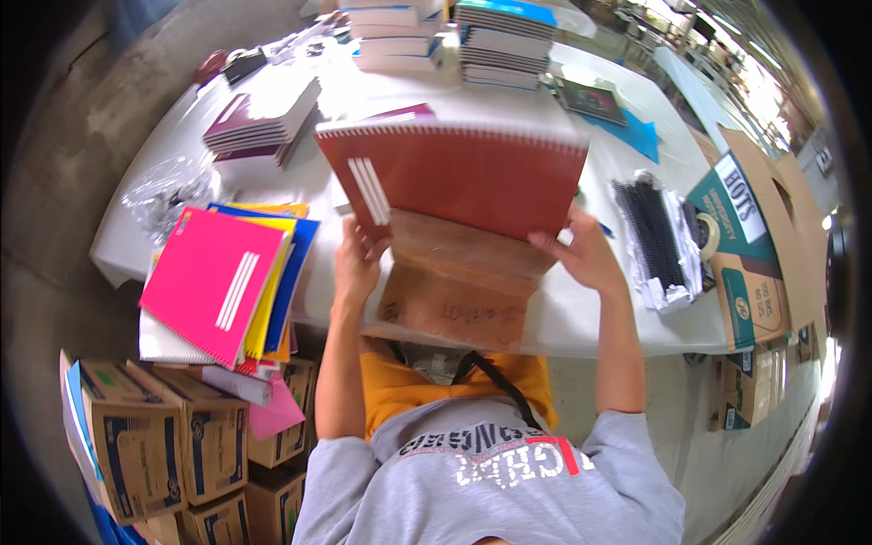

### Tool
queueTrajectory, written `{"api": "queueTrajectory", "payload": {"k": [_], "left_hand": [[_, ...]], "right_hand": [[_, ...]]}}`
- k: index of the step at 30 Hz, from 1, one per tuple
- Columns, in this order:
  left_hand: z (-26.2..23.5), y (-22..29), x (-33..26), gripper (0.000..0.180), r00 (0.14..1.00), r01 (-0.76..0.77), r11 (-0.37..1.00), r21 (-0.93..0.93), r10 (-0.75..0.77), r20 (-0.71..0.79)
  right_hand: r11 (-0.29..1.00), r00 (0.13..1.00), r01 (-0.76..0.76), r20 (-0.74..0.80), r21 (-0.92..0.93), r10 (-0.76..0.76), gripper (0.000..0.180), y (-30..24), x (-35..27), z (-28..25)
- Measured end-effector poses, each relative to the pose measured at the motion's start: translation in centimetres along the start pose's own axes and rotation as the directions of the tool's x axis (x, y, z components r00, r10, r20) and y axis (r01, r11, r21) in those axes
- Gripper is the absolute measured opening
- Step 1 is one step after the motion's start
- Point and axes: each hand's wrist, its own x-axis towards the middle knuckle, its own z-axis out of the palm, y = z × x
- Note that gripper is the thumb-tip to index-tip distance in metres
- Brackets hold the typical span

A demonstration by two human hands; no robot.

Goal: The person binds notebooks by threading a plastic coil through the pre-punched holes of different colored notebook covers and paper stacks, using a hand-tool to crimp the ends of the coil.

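Observation:
A dark red spiral-bound notebook (472, 177) is tilted up before me, its wire binding along the top and three white label lines on its cover. My left hand (360, 262) is closed on its lower left corner. On the lower right corner, my right hand (581, 252) grips it between thumb and fingers. Beneath the notebook, a brown wooden board or box-like piece (454, 304) with dark handwriting lies at the table's front edge. The notebook hides part of this piece and the table behind.
Colourful notebooks, a pink one (218, 277) on top, pile up at the left. Farther back stand stacked notebooks (263, 118) and book stacks (506, 45). To the right are black binding combs (652, 232), a tape roll (707, 234) and an open carton (749, 245). Cartons (136, 445) fill the lower left.

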Motion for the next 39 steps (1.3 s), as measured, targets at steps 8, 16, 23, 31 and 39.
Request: {"api": "queueTrajectory", "payload": {"k": [8, 16, 23, 31, 39], "left_hand": [[-0.3, 1.0, -0.3, 0.035, 0.999, 0.017, 0.967, 0.254, -0.025, 0.027], [3.6, 15.5, 0.8, 0.059, 0.789, -0.427, 0.753, 0.501, 0.581, -0.200], [12.8, 19.7, 2.3, 0.065, 0.843, -0.505, 0.673, 0.540, 0.518, 0.142], [12.1, 19.1, 2.9, 0.045, 0.830, -0.505, 0.702, 0.501, 0.555, 0.059], [12.4, 18.9, 3.0, 0.041, 0.776, -0.576, 0.685, 0.446, 0.630, 0.034]], "right_hand": [[0.884, 0.746, -0.443, -0.608, -0.150, 0.271, 0.026, 15.8, -1.4, -12.3], [0.203, 0.829, -0.498, -0.394, -0.843, 0.397, 0.020, 21.1, 0.1, -11.7], [0.339, 0.848, -0.520, -0.426, -0.784, 0.316, 0.029, 16.4, 3.0, -16.4], [0.506, 0.845, -0.516, -0.314, -0.691, 0.433, 0.048, 21.2, 3.2, -9.3], [0.697, 0.691, -0.694, -0.439, -0.181, 0.574, 0.038, 21.6, 3.8, -11.5]]}}
